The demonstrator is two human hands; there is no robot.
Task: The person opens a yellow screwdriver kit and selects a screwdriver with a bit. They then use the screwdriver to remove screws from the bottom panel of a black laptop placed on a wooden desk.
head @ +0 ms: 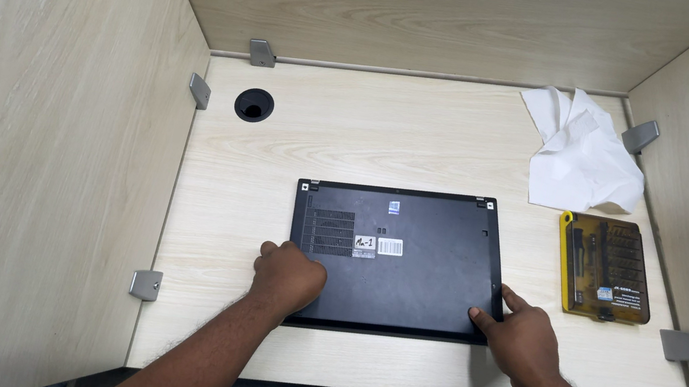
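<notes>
A black laptop (pixel 397 258) lies closed and upside down, its underside facing up, in the middle of the pale wooden desk (pixel 394 127). The left hand (pixel 286 276) rests on the laptop's near left corner, fingers curled together against the casing. The right hand (pixel 523 334) presses the laptop's near right corner, fingers spread apart along its edge. Right of the laptop sits a yellow screwdriver kit (pixel 604 269), and behind that kit a crumpled white tissue (pixel 582 155). Far left of the laptop is a round cable hole (pixel 253 105).
</notes>
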